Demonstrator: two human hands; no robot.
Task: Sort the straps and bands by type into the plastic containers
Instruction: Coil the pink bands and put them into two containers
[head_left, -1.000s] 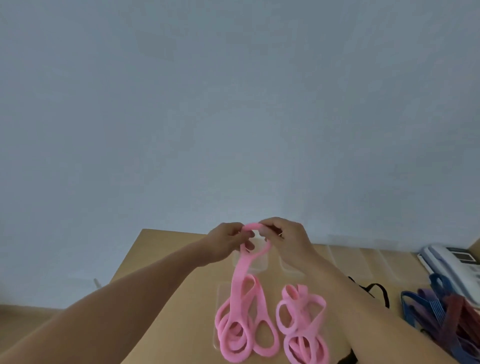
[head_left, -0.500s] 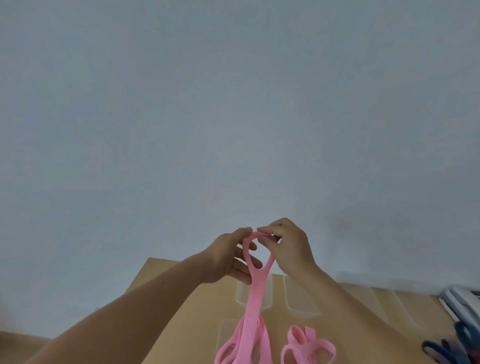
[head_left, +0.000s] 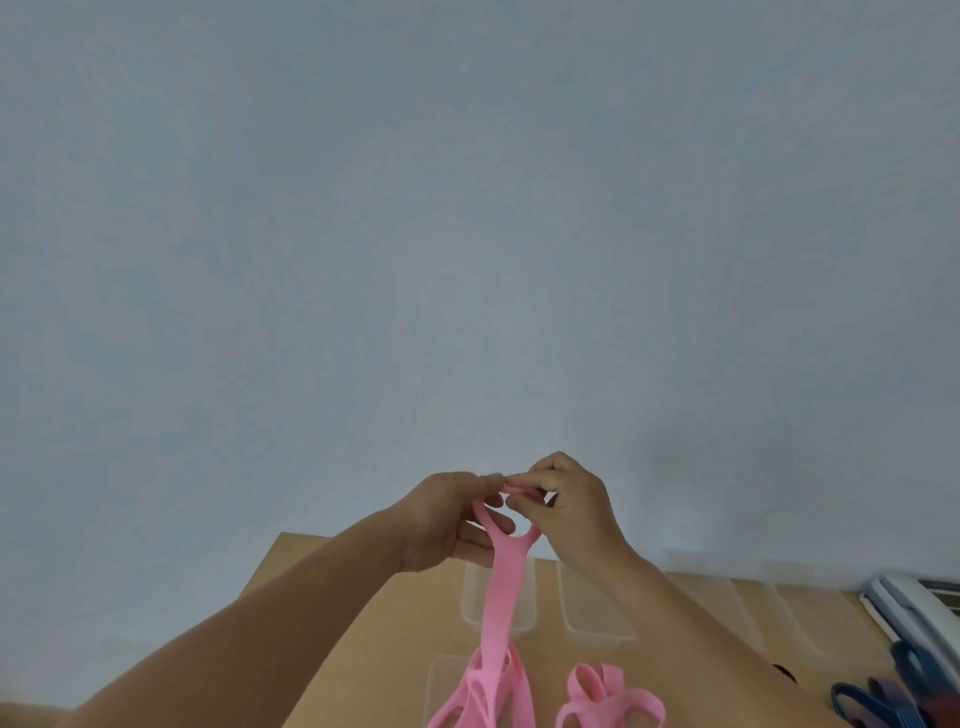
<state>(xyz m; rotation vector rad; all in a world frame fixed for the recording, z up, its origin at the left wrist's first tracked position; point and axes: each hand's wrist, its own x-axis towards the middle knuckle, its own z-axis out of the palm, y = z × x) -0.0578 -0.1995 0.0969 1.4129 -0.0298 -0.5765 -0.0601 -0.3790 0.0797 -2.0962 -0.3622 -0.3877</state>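
Pinching the pink band (head_left: 501, 597) aloft are the left hand (head_left: 447, 522) and right hand (head_left: 574, 512)

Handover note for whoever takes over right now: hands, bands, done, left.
The left hand and right hand both pinch the top loop of a pink band, raised over the table; its lower loops run out of frame.
A second pink bundle lies on the table beside it; blue and purple bands lie far right.
The clear containers at the back look empty.
Done: nothing visibly sorted. Left: every band into its container.
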